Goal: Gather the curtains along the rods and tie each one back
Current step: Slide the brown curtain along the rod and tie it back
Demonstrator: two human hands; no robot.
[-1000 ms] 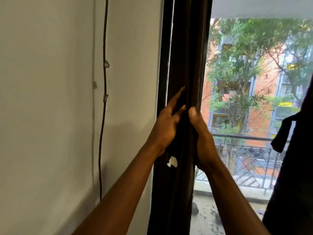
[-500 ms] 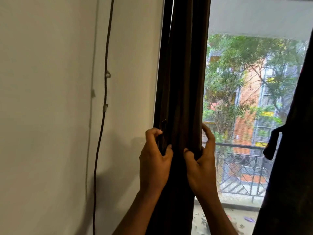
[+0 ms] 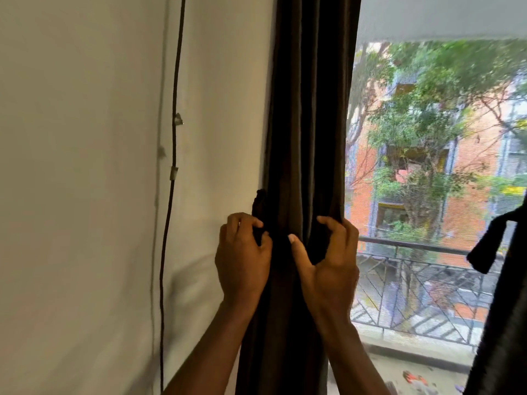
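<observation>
- your left hand (image 3: 242, 260) is curled up on the left edge of the dark curtain (image 3: 308, 109), fingers bent round a dark strap-looking bit (image 3: 259, 203) that sticks up just above your knuckles, can't tell if it's a tie or just a fold
- your right hand (image 3: 328, 263) grips the same curtain from the other side, fingers hooked round its right edge and the thumb lying across the front folds
- so both hands squeeze the bundle between them, at about the same height, close together but not touching
- the curtain itself hangs bunched into a narrow column of folds, right where the wall (image 3: 85, 195) meets the window, running out of view top and bottom
- left of it on the wall a thin dark cable (image 3: 171, 195) runs down, pinned with a couple of small clips
- right of the bundle you see straight out through the glass to a balcony railing (image 3: 413, 246), with trees and a brick building beyond
- at the far right edge a second dark curtain (image 3: 502, 323) hangs well apart from your hands, a short dark tab (image 3: 484, 246) sticking out from it
</observation>
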